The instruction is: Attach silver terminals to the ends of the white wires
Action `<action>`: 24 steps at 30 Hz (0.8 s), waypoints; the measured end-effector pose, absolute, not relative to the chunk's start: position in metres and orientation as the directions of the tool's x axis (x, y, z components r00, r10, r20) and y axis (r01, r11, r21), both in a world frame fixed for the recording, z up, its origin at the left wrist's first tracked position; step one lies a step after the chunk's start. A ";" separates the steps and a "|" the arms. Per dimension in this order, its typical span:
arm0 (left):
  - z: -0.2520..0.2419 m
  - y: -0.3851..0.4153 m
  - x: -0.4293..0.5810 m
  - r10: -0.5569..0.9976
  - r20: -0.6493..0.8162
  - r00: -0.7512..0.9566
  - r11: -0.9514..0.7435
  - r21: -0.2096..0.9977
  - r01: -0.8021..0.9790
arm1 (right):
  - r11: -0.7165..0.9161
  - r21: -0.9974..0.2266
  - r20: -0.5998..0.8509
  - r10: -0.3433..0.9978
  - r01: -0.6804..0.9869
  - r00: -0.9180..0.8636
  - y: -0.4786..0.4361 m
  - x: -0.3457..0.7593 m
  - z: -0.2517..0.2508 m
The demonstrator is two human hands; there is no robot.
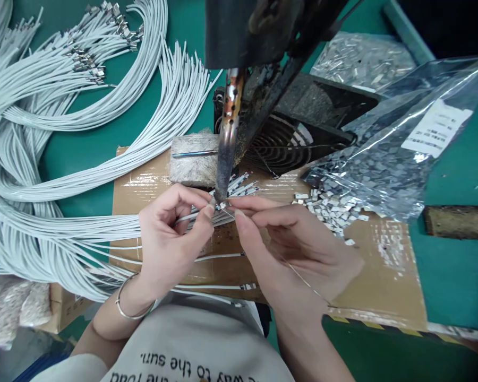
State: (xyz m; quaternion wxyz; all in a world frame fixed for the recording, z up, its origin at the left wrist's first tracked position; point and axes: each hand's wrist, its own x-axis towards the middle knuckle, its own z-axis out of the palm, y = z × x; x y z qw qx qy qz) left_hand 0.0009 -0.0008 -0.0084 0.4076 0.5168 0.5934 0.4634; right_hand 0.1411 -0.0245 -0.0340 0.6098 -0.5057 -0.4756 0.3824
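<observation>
Directly beneath the tip of the soldering iron [225,159], a small metal connector [222,205] sits at the fingertips, apparently placed there so the heat reaches it while the tool, hanging tip-down, needs no hand. Just left of the iron, the left hand [179,228] pinches a white cable [190,216] near its end, likely to keep it steady. Just right of the iron, the right hand [287,244] has thumb and forefinger closed on a thin wire [305,280], its end angled toward the tip; the rest trails back across the palm, presumably to leave slack for feeding. Left of the iron lie long cable bundles [63,212], their length kept out of the way; to its right, loose metal pieces [334,209] sit within easy reach. Behind it to the right stands a black fan [290,140], perhaps for fumes.
</observation>
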 end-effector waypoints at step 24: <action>-0.008 -0.001 -0.002 0.995 -0.035 -0.096 0.055 0.976 0.209 | 0.183 -0.983 0.176 0.948 -0.001 0.267 -0.025 0.140 -0.036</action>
